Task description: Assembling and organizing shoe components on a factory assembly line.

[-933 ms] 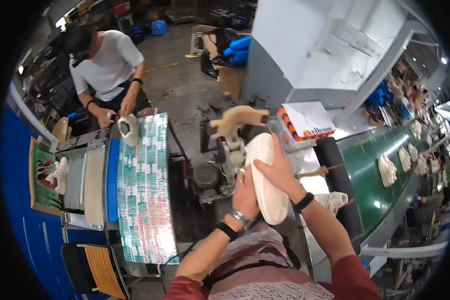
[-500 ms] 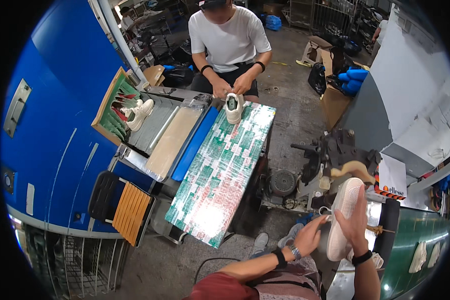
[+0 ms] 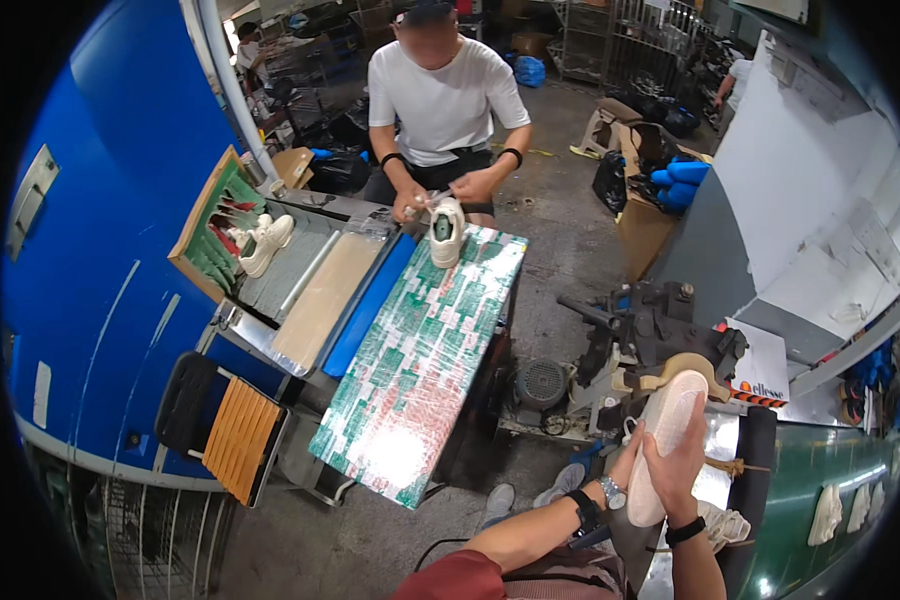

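Observation:
A pale shoe [image 3: 678, 402] is held between my two hands, its sole turned up toward me and its toe pointing away. My right hand [image 3: 676, 472] is closed around its right side, thumb lying across the sole. Against the left side, my left hand [image 3: 622, 468] is closed on the shoe too, with its fingers partly hidden behind it. A white lace loop [image 3: 629, 428] shows beside the left fingers. Just beyond the toe sits a dark machine [image 3: 660, 330] with a curved tan pad [image 3: 675, 368].
Across a patterned table [image 3: 400, 390], a co-worker in a white shirt handles the laces of a white shoe [image 3: 446, 240]. White shoes [image 3: 265, 245] lie on a conveyor at left; more shoes [image 3: 827, 513] rest on a green belt [image 3: 785, 555] at right. A slatted chair [image 3: 238, 435] stands lower left.
My left hand has come in against the shoe's side and now grips it. The shoe has moved closer to the tan pad. The whole view has shifted slightly.

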Available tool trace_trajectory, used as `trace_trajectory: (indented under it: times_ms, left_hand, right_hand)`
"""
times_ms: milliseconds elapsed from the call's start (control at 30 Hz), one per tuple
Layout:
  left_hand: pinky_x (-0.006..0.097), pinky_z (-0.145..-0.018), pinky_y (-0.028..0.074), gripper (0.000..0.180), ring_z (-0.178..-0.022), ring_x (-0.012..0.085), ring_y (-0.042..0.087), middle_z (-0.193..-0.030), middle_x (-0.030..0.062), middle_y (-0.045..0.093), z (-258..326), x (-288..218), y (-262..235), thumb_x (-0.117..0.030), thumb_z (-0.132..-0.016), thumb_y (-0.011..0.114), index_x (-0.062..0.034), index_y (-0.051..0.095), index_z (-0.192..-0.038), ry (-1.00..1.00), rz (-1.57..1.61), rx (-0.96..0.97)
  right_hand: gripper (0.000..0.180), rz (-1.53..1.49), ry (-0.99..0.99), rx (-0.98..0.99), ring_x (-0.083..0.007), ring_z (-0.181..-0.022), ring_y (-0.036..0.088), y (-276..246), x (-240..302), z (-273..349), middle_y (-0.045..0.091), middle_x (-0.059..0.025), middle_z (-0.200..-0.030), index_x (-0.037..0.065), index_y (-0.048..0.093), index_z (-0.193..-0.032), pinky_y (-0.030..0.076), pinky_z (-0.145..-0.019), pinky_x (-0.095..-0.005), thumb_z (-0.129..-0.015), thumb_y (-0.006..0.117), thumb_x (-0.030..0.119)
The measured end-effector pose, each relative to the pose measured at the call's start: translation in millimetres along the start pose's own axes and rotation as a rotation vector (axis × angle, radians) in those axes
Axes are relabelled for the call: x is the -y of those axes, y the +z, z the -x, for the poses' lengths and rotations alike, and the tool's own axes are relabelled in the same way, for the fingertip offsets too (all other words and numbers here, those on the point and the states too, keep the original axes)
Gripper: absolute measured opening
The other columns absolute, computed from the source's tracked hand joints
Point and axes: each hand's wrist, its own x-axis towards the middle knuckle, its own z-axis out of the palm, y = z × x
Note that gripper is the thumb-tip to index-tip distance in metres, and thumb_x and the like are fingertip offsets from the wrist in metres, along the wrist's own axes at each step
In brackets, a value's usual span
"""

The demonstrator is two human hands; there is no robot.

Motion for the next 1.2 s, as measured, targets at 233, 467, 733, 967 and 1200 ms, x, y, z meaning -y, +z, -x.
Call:
trace_trajectory:
  times_ms: [233, 467, 733, 967, 1200]
  left_hand:
    - [0.038, -0.107, 0.04, 0.084, -0.123, 0.0256, 0.053, -0.14, 0.0128, 0.05, 18.9, 11.4, 4.0, -0.069, -0.092, 0.042, -0.0051, 0.037, -0.146, 0.039, -0.108, -0.048]
    - [0.037, -0.103, 0.044, 0.067, -0.117, 0.0256, 0.057, -0.136, 0.0153, 0.054, 111.3, -7.2, -5.2, -0.048, -0.098, 0.051, 0.0018, 0.039, -0.143, -0.272, -0.175, -0.08]
    - [0.037, -0.097, 0.05, 0.061, -0.109, 0.0221, 0.063, -0.119, 0.0126, 0.064, 211.7, -122.4, -22.6, 0.007, -0.075, 0.073, 0.0023, 0.051, -0.131, -0.402, -0.991, -0.208]
    - [0.032, -0.086, 0.052, 0.064, -0.099, 0.019, 0.064, -0.112, 0.0089, 0.065, 176.4, -63.2, -37.5, -0.001, -0.066, 0.084, 0.001, 0.054, -0.122, -0.264, -1.381, -0.235]
    - [0.031, -0.082, 0.052, 0.066, -0.093, 0.0184, 0.064, -0.107, 0.0093, 0.066, 48.9, 112.4, -28.8, -0.012, -0.064, 0.089, -0.0005, 0.051, -0.118, -0.274, -1.757, 0.143]
  right_hand:
    - [0.103, 0.032, -0.008, -0.06, -0.0494, -0.124, 0.042, -5.6, 3.6, 26.1, 0.036, -0.0323, -0.138, -0.001, 0.014, -0.15, 0.04, -0.102, -0.0506, -0.069, 0.075, 0.015]
    - [0.068, -1.048, 0.461, -0.23, -0.0331, -0.115, 0.057, -15.4, -4.6, 109.0, 0.051, -0.0219, -0.132, -0.004, 0.022, -0.147, 0.043, -0.104, -0.0412, -0.092, 0.05, 0.025]
    - [0.041, -1.969, 0.898, 0.334, -0.0236, -0.099, 0.066, 63.7, -4.8, 8.6, 0.067, -0.0102, -0.112, 0.003, 0.062, -0.117, 0.053, -0.091, -0.0417, -0.085, 0.07, 0.027]
    - [0.107, -1.362, 0.315, 0.164, -0.0226, -0.141, 0.028, -47.9, -35.3, 91.1, 0.03, -0.0156, -0.151, 0.001, 0.01, -0.153, 0.022, -0.115, -0.0339, -0.075, 0.079, 0.025]
    - [0.112, -0.556, 0.803, -0.449, -0.0319, -0.118, 0.056, -137.4, -154.4, 302.1, 0.053, -0.0233, -0.131, 0.002, 0.004, -0.153, 0.044, -0.099, -0.0377, -0.071, 0.078, 0.02]
